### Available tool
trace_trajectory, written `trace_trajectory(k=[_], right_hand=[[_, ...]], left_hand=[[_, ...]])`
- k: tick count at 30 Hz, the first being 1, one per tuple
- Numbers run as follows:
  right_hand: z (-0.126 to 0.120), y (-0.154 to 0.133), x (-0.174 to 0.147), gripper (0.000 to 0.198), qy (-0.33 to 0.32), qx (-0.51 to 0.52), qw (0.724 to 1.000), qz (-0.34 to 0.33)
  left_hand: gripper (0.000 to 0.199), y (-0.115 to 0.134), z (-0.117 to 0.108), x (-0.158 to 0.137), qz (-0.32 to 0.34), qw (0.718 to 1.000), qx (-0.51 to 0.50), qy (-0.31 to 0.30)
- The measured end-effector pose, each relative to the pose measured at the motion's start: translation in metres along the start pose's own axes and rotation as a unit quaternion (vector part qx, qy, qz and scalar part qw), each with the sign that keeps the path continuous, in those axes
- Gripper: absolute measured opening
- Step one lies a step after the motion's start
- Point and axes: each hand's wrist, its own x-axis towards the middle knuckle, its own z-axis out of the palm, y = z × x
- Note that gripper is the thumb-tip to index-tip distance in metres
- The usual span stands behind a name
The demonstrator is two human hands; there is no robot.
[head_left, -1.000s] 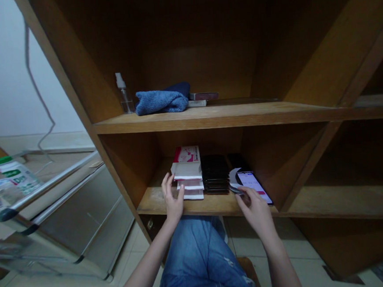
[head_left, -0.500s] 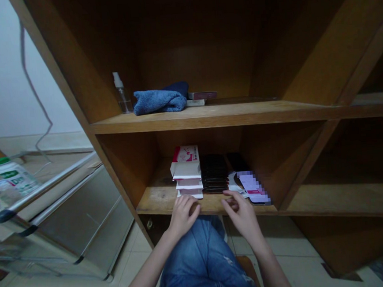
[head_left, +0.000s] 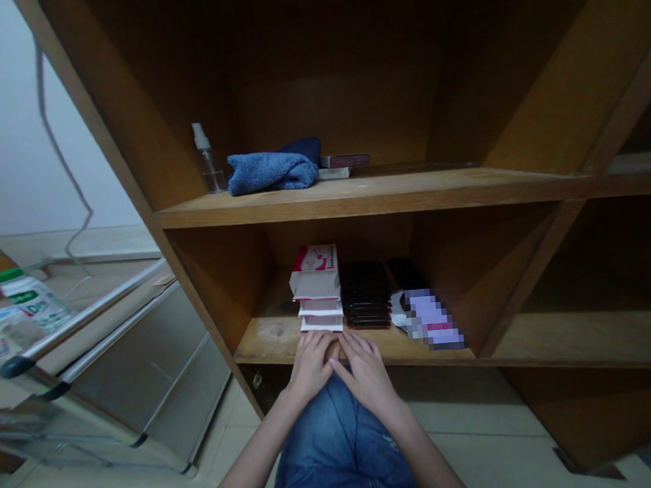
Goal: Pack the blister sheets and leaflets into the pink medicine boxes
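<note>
A stack of white and pink cardboard boxes [head_left: 317, 286], their flaps open toward me, lies on the lower shelf [head_left: 270, 338]. At its front end rests my left hand [head_left: 312, 365], fingers stretched out and holding nothing I can see. My right hand [head_left: 363, 365] is beside it at the shelf's front edge, fingers also extended, the two thumbs close together. Whether the fingertips press on the boxes I cannot tell. Just right of the boxes stands a pile of thin black packets [head_left: 366, 293]. Farther right lies a phone [head_left: 436, 322] with a blurred screen, over something white.
The upper shelf holds a spray bottle [head_left: 209, 159], a folded blue towel [head_left: 272, 171] and small flat boxes [head_left: 345, 163]. On the left, a metal-framed cart [head_left: 125, 357] carries a green-capped white bottle [head_left: 34, 301]. My knees in jeans [head_left: 335, 439] are below the shelf edge.
My right hand has moved left from in front of the black packets to beside my left hand, and its fingers have straightened. The boxes' front ends look more even.
</note>
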Motion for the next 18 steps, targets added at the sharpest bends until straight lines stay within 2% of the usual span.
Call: trace_trajectory(k=[7,12,15,17,18], right_hand=[[-0.002,-0.004,0.013,0.054,0.002,0.001,1.000,0.015],[-0.016,-0.003,0.008,0.043,0.036,0.058,0.998,-0.002],[-0.039,0.002,0.005,0.030,0.090,0.117,0.989,-0.003],[-0.059,0.010,0.006,0.025,0.162,0.141,0.977,0.017],[-0.068,0.016,0.009,0.023,0.207,0.144,0.967,0.027]], left_hand=[[0.022,-0.002,-0.003,0.011,-0.021,1.000,-0.012,-0.013],[0.021,0.002,-0.007,0.012,-0.025,0.999,-0.038,-0.024],[0.021,0.009,-0.007,0.017,-0.063,0.988,-0.136,-0.021],[0.026,0.016,-0.006,0.023,-0.117,0.960,-0.254,-0.029],[0.031,0.020,-0.006,0.027,-0.146,0.936,-0.319,-0.035]])
